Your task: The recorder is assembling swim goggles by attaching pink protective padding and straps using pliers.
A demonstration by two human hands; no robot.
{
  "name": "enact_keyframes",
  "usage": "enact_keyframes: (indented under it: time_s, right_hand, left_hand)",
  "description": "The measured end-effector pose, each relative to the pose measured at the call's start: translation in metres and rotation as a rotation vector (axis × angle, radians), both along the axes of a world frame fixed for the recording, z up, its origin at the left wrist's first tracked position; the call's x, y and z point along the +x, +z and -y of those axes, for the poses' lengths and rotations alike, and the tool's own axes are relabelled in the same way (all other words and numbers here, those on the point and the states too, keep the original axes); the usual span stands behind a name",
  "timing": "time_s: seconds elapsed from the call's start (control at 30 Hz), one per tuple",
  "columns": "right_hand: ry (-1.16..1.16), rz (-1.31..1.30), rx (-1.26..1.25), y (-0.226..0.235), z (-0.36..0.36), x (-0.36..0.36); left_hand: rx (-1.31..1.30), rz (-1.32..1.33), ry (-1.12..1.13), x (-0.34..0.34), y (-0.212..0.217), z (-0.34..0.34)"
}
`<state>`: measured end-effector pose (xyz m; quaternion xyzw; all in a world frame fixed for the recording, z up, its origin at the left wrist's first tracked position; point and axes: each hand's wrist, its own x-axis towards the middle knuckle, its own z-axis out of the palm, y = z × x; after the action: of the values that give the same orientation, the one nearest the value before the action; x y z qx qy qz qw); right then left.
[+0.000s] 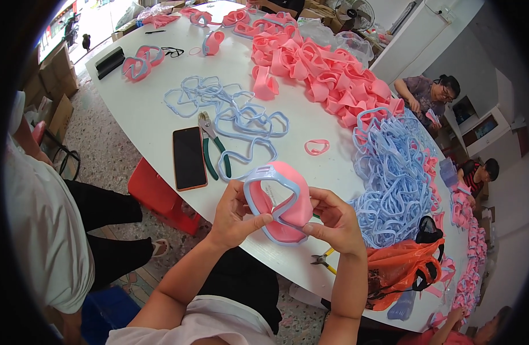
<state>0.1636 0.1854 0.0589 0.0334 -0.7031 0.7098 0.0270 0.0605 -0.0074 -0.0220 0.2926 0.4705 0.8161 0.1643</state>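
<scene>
Between my hands, above the near edge of the white table (155, 115), is a diving-mask body with a pink soft skirt (299, 210) and a light blue frame (248, 190) around its front. My left hand (237, 218) grips its left side, the thumb pressed on the lower rim. On the right side, my right hand (336, 221) pinches the pink skirt and blue rim between thumb and fingers. Just beyond the mask lie a dark phone (189, 158) and green-handled pliers (207, 138). Loose light blue frames (230, 109) spread out past them. A small pink ring (316, 147) lies farther right.
Pink skirts (327, 80) are heaped at the back, blue frames (385, 172) at the right. Yellow-handled cutters (322, 260) and an orange bag (391, 270) lie near the right edge. A person (46, 230) stands left by a red stool (163, 198); others sit at the right.
</scene>
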Motion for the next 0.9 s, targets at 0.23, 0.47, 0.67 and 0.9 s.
enact_keyframes:
  time_s: [0.23, 0.47, 0.67, 0.9]
  right_hand:
    - [-0.158, 0.01, 0.08, 0.0, 0.009, -0.003]
    - [-0.443, 0.006, 0.48, 0.004, 0.025, -0.01]
    - [-0.599, -0.051, 0.984, 0.0, 0.032, -0.015]
    - [-0.282, 0.113, 0.434, 0.012, -0.002, 0.005]
  left_hand:
    - [0.001, -0.049, 0.009, 0.004, 0.003, 0.0]
    - [-0.01, -0.142, 0.021, 0.008, -0.002, -0.005]
    - [-0.013, -0.185, 0.035, 0.012, -0.004, -0.007]
    - [-0.008, -0.104, 0.079, -0.002, -0.006, 0.0]
